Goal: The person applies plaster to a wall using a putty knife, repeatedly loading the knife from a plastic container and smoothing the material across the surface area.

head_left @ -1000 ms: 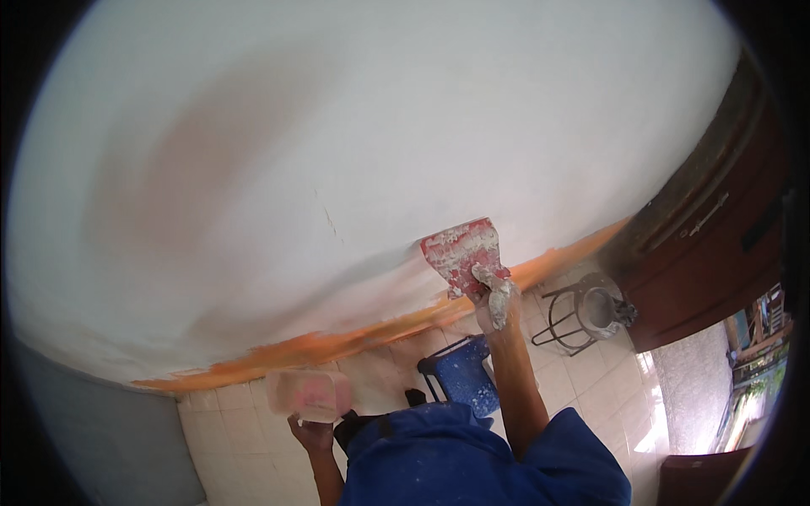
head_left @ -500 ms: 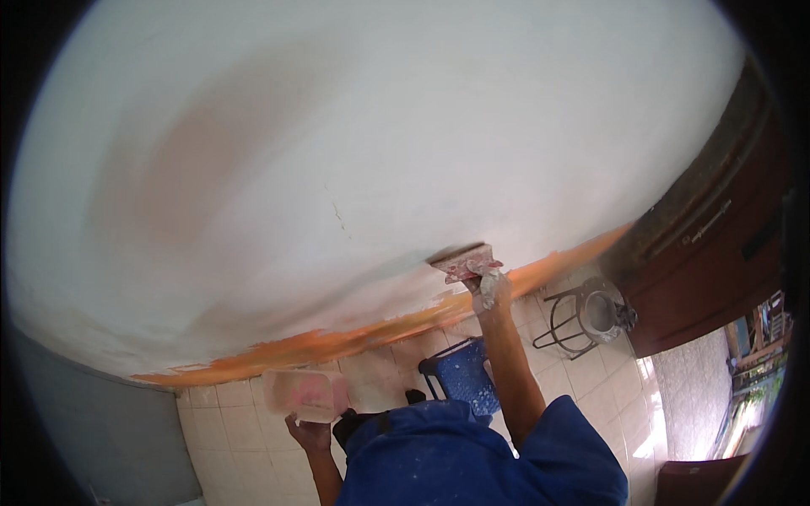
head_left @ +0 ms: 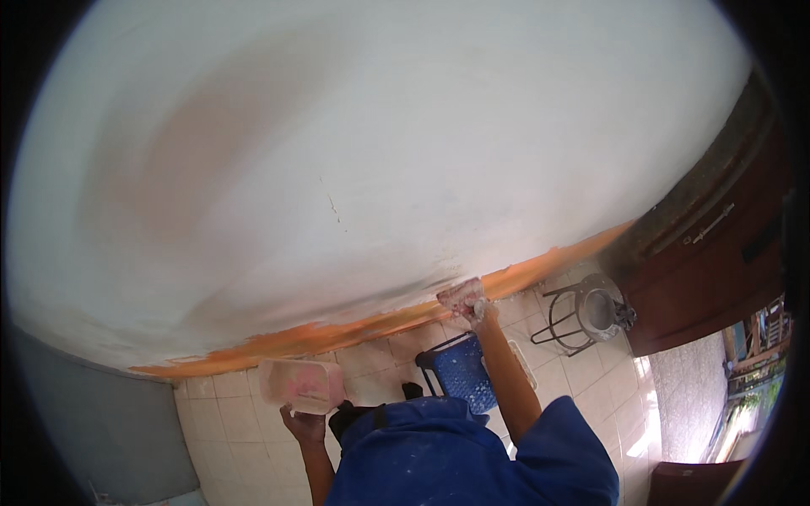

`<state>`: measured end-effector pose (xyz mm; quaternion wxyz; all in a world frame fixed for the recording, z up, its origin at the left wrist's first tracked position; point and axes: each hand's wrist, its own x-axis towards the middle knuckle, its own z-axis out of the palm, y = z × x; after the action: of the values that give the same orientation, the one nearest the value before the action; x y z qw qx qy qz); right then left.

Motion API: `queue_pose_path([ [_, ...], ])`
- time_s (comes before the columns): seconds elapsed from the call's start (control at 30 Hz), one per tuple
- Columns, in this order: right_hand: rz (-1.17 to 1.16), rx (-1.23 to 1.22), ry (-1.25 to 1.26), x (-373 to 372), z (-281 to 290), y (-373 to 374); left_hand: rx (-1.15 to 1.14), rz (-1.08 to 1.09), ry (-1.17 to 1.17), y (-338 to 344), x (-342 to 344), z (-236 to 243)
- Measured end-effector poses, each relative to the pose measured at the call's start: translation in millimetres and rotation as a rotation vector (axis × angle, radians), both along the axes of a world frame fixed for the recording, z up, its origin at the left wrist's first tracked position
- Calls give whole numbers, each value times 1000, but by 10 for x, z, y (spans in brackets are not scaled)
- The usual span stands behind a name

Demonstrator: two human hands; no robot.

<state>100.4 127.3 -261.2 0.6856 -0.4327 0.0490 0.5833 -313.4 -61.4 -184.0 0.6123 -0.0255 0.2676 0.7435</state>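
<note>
My right hand (head_left: pixel 482 314) is closed around a wide putty knife (head_left: pixel 459 295) smeared with whitish and pinkish filler. The blade is at the lower part of the white wall (head_left: pixel 396 160), where the white coat meets an orange band (head_left: pixel 261 347); whether it touches cannot be made out. Filler also coats my fingers. Low on the left, my left hand (head_left: pixel 306 425) grips the near side of a translucent plastic tub (head_left: pixel 272 381), which has pinkish filler in it. A thin crack-like mark (head_left: pixel 332 205) shows on the wall to the left of the knife.
A blue plastic stool (head_left: pixel 460 371) stands below my right forearm. Further right is a metal-framed stool (head_left: pixel 567 325) bearing a grey metal pot (head_left: pixel 599 310). A dark red door (head_left: pixel 704 278) closes off the right side, a grey panel (head_left: pixel 93 422) the left. Pale tiles (head_left: pixel 228 438) cover the floor.
My right hand has drawn the putty knife down the wall to the orange band, and the blade's tilt has changed. The tub in my left hand has tipped and shifted slightly left.
</note>
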Motion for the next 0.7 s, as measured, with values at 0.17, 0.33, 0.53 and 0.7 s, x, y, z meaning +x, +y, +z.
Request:
queue_pose_path([
  [0.17,143,524,-74,163,401,325,-7,41,-5,1,48,198],
  [0.33,-16,431,-82,79,1522,-131,-32,17,-33,-74,-43,73],
  [0.53,50,356,-131,219,970,-368,-27,-6,-46,43,9,52],
  [0.7,78,111,-84,159,85,-17,-33,6,-18,46,71,119],
])
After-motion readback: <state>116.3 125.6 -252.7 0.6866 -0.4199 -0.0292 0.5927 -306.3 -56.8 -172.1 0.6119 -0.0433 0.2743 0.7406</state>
